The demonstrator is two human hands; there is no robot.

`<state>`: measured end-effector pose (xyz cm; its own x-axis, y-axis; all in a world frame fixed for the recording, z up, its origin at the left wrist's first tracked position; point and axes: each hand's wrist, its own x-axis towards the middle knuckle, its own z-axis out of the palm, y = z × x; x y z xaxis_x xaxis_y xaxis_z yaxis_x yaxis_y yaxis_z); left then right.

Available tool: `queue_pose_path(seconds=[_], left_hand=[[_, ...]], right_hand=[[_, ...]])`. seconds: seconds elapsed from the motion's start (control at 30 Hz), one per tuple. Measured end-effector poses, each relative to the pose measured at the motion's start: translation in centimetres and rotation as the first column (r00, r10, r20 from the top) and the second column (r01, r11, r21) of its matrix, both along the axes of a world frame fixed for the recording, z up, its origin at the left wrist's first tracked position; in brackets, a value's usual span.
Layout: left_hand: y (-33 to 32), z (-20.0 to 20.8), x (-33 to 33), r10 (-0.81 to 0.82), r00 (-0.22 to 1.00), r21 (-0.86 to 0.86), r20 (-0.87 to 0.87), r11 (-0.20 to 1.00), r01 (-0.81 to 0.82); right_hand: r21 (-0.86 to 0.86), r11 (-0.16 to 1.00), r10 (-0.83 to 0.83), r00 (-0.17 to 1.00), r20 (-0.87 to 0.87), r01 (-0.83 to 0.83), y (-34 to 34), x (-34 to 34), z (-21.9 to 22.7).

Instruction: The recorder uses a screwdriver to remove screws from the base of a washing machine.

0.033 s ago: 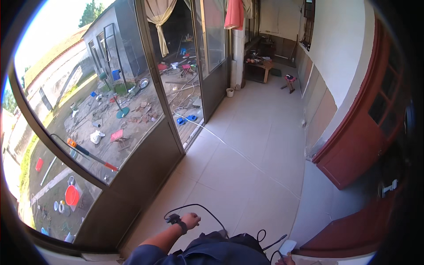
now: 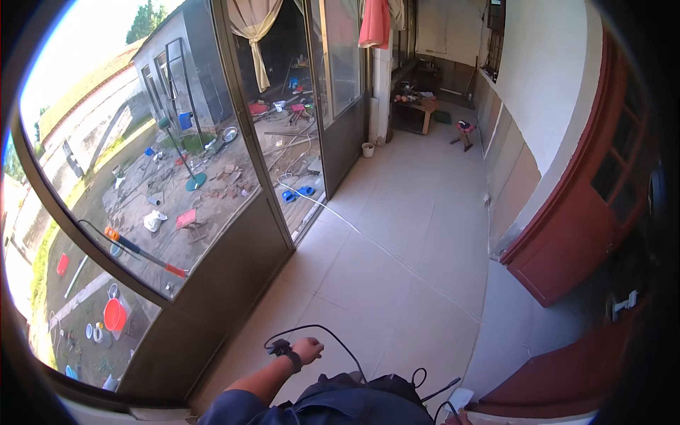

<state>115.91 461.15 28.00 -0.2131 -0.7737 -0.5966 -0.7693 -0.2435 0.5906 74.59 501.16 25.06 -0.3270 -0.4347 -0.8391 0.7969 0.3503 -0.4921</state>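
My left hand [image 2: 308,350] hangs over the tiled floor at the lower middle, its fingers curled in with nothing visible in them. On its wrist is a dark band [image 2: 293,362] with a small black device [image 2: 280,347] attached. A black cable [image 2: 333,333] loops from there toward my dark clothing. At the lower edge, my right hand [image 2: 459,418] is mostly cut off. Its fingers are closed around the lower end of a small white flat thing [image 2: 460,398], whose kind I cannot make out. A second black cable [image 2: 445,388] sticks out beside it.
A glazed door frame [image 2: 265,170] stands open on the left, facing a littered yard with blue slippers [image 2: 297,193]. A pale cord [image 2: 397,256] crosses the floor. Ahead are a wooden table [image 2: 416,113], a small stool [image 2: 464,133] and a white pot [image 2: 367,150]. Red doors [image 2: 559,255] stand right.
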Motion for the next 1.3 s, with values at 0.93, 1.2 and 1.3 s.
queue_pose_path(seconds=[0.93, 1.2, 1.3], left_hand=[[-43.0, -1.0, -2.2, 0.399, 0.902, -0.218, 0.167, 0.907, -0.361], [-65.5, -1.2, -3.7, 0.346, 0.93, -0.37, 0.122, 0.886, -0.28], [-72.6, 0.2, -4.4, 0.373, 0.92, -0.401, 0.119, 0.866, -0.299]], right_hand=[[0.283, 0.677, 0.735, 0.612, -0.29, -0.679, -77.8, -12.9, 3.6], [0.354, 0.554, 0.833, 0.496, -0.246, -0.754, -101.8, -14.1, 0.9], [0.384, 0.561, 0.828, 0.505, -0.245, -0.733, -110.7, -13.9, -0.3]])
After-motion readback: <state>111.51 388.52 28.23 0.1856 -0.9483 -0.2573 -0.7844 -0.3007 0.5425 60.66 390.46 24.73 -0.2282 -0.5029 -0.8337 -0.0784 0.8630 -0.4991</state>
